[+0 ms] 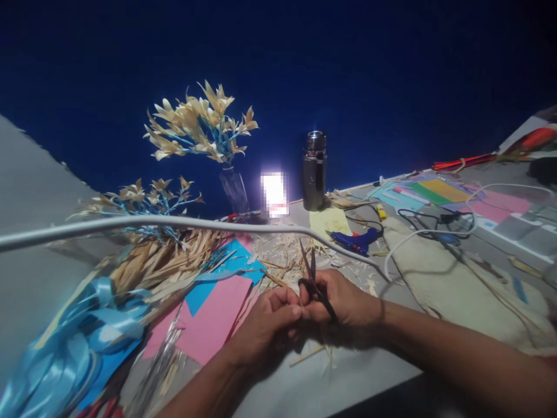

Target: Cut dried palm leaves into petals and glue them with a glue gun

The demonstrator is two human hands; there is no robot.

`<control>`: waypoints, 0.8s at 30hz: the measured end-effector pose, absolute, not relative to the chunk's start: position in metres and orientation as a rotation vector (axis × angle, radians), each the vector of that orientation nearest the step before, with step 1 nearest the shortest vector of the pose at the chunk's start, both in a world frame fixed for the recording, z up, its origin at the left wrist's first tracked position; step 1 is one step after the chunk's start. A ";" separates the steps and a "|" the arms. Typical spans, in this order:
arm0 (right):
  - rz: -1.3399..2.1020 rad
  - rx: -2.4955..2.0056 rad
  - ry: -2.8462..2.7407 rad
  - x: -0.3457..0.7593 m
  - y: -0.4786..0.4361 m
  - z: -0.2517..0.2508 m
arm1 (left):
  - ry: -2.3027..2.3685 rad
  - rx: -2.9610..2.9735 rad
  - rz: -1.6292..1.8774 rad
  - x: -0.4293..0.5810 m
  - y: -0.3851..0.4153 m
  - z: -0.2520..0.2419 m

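Observation:
Black-handled scissors (321,297) are in my right hand (348,302), their slightly parted blades pointing up and away from me. My left hand (263,325) is closed in a pinch, its fingertips meeting those of my right hand. What the pinch holds is too small and hidden to name. Below my hands lie a thin pale stick (307,356) and loose fibres. Pale shavings (282,264) are scattered just beyond them. Pink paper (215,316) and blue paper (232,261) lie left of my left hand.
A white cable (209,222) crosses in front. Dried husk strips (148,261) and blue ribbon (65,348) lie left. Husk flowers stand in a clear bottle (235,188). A dark flask (314,174), blue glue gun (357,240) and pale cloth (456,284) are farther right.

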State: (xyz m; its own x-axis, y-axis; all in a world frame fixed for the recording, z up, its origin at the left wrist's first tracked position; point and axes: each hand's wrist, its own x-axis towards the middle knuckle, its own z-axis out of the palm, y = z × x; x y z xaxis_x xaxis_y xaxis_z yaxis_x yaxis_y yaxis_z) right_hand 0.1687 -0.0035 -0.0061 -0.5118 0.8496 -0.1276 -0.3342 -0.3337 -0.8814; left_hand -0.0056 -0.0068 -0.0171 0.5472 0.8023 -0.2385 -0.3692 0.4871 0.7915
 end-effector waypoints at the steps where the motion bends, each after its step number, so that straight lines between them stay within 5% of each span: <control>1: 1.926 -0.760 -1.097 0.170 -0.003 -0.006 | 0.635 0.749 0.763 -0.006 -0.007 -0.017; 24: 1.970 -0.663 -1.263 0.173 0.008 -0.015 | 0.452 0.699 0.724 -0.006 -0.005 -0.015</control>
State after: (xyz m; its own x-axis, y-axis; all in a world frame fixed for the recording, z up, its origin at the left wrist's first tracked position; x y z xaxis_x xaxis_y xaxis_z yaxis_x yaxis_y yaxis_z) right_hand 0.1734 0.0083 -0.0151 -0.6278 0.7768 -0.0496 -0.2790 -0.2841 -0.9173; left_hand -0.0062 -0.0047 -0.0149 0.6712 0.7284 -0.1378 -0.4429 0.5431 0.7134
